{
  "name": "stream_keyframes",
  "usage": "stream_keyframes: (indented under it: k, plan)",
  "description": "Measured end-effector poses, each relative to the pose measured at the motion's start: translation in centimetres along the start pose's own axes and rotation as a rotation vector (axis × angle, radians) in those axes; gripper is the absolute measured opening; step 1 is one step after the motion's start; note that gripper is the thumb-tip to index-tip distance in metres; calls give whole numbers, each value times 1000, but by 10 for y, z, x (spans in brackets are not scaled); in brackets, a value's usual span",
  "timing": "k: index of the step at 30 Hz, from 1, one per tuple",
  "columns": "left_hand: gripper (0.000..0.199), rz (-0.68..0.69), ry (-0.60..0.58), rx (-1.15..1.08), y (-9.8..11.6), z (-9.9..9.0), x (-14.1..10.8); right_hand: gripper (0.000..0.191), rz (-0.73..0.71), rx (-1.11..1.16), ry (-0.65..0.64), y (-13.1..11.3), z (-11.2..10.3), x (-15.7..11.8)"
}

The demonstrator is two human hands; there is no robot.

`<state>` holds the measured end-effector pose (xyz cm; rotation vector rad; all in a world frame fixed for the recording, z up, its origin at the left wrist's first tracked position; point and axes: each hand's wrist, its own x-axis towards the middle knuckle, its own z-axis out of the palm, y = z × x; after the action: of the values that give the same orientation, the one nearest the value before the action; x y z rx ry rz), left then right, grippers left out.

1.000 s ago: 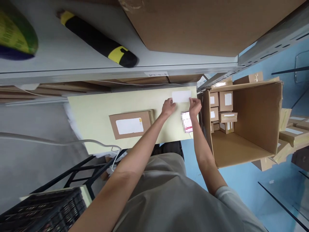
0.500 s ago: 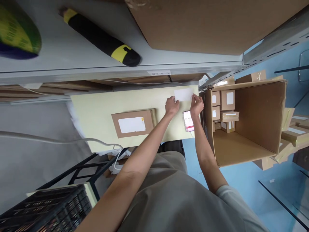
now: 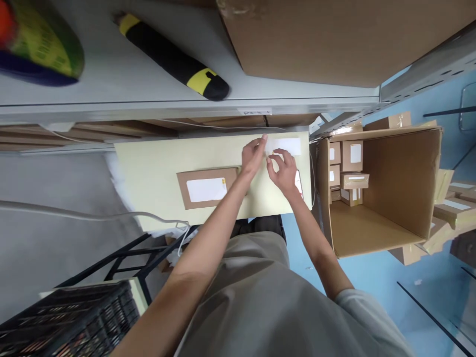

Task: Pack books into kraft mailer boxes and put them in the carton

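Note:
A white slip of paper (image 3: 288, 146) lies near the far edge of the pale yellow board (image 3: 148, 168). My left hand (image 3: 254, 156) is at the left end of the slip, its fingers raised and extended. Just right of it, my right hand (image 3: 282, 169) curves over the slip's lower edge, thumb and fingers apart. Nothing shows clearly between the fingers of either hand. A phone (image 3: 298, 184) is partly hidden behind my right wrist. Left of my hands, a flat cardboard box (image 3: 206, 188) with a white label rests on the board.
On the right stands a large open carton (image 3: 397, 183) holding several small boxes, with more parcels (image 3: 455, 208) beyond it. A shelf (image 3: 148, 101) above the board bears a black and yellow cutter (image 3: 171, 54). A black crate (image 3: 82, 317) is at the lower left.
My right hand has moved left off the slip's right end, close to my left hand. My left hand has shifted slightly left and its fingers have straightened. The phone is more covered.

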<state>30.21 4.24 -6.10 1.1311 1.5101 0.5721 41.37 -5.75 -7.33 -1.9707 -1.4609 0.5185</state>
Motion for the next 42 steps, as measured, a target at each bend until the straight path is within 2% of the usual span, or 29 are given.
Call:
stream_keyframes:
  k: [3, 6, 9, 12, 14, 23, 33, 38, 42]
  plan:
    - [65, 17, 45, 29, -1, -28, 11, 44, 82, -82, -125, 6, 13, 12]
    - [69, 1, 37, 87, -7, -42, 18, 46, 204, -93, -208, 24, 28, 38]
    - [63, -5, 24, 103, -12, -44, 20, 37, 379, -25, -225, 37, 41, 61]
    - [61, -5, 16, 107, -16, -41, 20, 30, 579, -21, -213, 40, 47, 74]
    - [61, -10, 16, 111, -18, -41, 21, 32, 642, -46, -192, 39, 49, 78]
    - [61, -42, 10, 124, -26, -43, 27, 37, 686, -60, -137, 42, 62, 83]
    - [65, -52, 4, 127, -25, -43, 27, 38, 692, -134, -152, 35, 61, 83]
    - [65, -60, 36, 110, -25, -41, 23, 37, 663, -74, -106, 38, 64, 82]
    - [63, -84, 63, 108, -23, -45, 17, 39, 658, -109, -123, 40, 65, 82]
